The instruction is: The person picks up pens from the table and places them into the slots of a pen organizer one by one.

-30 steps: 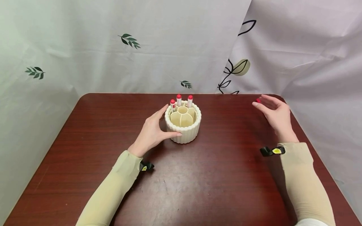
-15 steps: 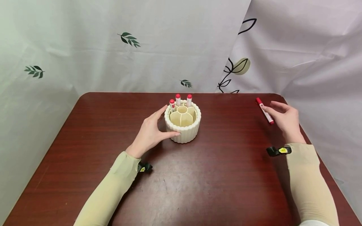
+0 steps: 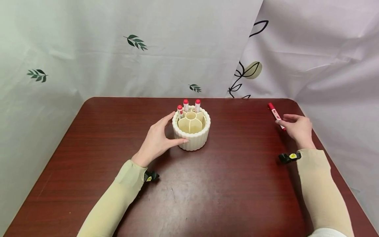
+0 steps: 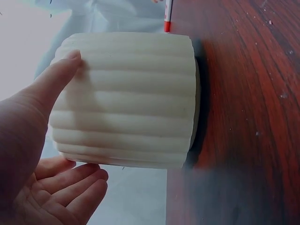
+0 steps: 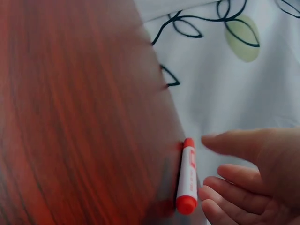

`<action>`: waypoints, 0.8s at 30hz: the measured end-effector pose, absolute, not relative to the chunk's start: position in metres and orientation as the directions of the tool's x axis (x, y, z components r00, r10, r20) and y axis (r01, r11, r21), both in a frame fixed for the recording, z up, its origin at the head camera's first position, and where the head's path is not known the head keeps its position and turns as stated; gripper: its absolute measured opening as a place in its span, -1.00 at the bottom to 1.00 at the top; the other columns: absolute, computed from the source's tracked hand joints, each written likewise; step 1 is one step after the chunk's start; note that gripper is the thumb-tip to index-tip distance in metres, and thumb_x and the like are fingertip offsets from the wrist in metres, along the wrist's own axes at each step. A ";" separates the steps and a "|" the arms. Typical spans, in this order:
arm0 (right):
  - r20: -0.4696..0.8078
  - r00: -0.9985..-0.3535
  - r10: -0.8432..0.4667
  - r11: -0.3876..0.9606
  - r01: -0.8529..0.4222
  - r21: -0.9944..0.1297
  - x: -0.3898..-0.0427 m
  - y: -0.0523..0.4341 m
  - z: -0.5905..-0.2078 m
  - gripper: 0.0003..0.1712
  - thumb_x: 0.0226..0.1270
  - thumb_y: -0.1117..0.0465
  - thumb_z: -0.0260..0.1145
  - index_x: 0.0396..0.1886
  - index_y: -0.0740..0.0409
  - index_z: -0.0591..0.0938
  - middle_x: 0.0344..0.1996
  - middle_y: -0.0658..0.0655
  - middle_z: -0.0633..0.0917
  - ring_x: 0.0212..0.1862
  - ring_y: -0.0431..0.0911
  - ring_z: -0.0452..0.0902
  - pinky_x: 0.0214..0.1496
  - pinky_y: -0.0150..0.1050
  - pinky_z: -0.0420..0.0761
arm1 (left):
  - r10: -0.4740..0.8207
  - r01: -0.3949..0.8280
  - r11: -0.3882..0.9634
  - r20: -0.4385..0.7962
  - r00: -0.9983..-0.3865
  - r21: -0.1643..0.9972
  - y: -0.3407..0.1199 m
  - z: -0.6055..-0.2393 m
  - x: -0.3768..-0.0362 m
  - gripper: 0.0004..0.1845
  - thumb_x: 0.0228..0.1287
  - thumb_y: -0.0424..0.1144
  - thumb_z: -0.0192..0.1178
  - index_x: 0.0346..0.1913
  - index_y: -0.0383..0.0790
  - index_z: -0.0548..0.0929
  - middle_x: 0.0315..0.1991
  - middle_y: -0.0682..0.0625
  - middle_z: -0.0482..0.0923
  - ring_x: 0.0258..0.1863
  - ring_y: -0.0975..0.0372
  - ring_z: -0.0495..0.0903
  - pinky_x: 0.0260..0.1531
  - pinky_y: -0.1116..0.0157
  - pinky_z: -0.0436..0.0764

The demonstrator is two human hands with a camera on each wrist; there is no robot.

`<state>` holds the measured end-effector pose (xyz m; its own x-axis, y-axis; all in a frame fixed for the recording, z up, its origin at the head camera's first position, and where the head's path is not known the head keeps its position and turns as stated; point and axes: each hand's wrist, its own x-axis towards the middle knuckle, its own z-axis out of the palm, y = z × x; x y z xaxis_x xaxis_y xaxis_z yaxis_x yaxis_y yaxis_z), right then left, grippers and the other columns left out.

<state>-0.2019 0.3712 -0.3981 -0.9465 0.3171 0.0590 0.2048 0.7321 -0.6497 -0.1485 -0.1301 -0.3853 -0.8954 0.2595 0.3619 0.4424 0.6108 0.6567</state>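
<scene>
A cream fluted pen holder (image 3: pixel 193 142) stands upright near the table's middle, its inside divided into petal-shaped compartments around a round centre. Three red-capped white markers (image 3: pixel 197 107) stand in its rear compartments. My left hand (image 3: pixel 154 141) holds the holder from the left, thumb across the front and fingers round the far side; the left wrist view shows the thumb on the ribbed wall (image 4: pixel 131 93). At the far right lies another red-and-white marker (image 3: pixel 276 113). My right hand (image 3: pixel 298 129) hovers at its near end, thumb overlapping it; in the right wrist view, thumb and loosely bent fingers (image 5: pixel 243 197) are beside the marker.
The dark red-brown wooden table (image 3: pixel 225 187) has its right edge close beyond the right hand and loose marker. A pale curtain (image 3: pixel 165 59) with leaf prints hangs behind the table and along its sides.
My right hand has drawn back toward the near right, uncovering the lying marker, then shifted slightly left so its thumb overlaps the near end. The left hand and pen holder stay in place.
</scene>
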 end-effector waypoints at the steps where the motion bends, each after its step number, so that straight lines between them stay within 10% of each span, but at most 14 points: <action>1: 0.072 -0.947 0.312 0.751 0.200 -0.629 -0.202 0.372 -0.399 -0.42 0.31 -0.02 0.47 0.15 0.32 0.70 0.02 0.34 0.71 -0.01 0.02 0.42 -0.23 -0.30 0.41 | 0.260 0.444 0.608 0.364 -0.895 0.658 -0.130 -0.386 -0.149 0.13 -0.09 0.17 0.62 0.52 -0.23 0.34 0.41 0.01 0.41 0.30 0.14 0.47 0.22 0.09 0.51; 9: 0.048 -0.952 0.302 0.781 0.218 -0.586 -0.204 0.375 -0.404 -0.55 0.32 0.13 0.45 0.05 0.38 0.71 -0.39 0.23 0.78 -0.14 0.08 0.46 -0.32 -0.19 0.42 | 0.251 0.430 0.609 0.353 -0.901 0.666 -0.129 -0.386 -0.149 0.13 -0.09 0.19 0.61 0.52 -0.23 0.35 0.41 0.01 0.42 0.29 0.13 0.48 0.22 0.08 0.52; 24: 0.070 -0.947 0.312 0.781 0.214 -0.587 -0.206 0.380 -0.412 -0.60 0.39 0.14 0.38 0.03 0.39 0.71 -0.28 0.30 0.77 0.05 0.24 0.43 -0.11 -0.09 0.34 | 0.246 0.429 0.608 0.355 -0.902 0.668 -0.130 -0.386 -0.149 0.13 -0.10 0.21 0.61 0.51 -0.23 0.36 0.39 0.02 0.44 0.28 0.16 0.49 0.21 0.10 0.53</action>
<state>-0.2064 0.3797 -0.4121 -0.9474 0.3124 0.0701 0.2141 0.7810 -0.5866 -0.1494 -0.1298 -0.3858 -0.9019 0.2463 0.3549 0.4289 0.6084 0.6677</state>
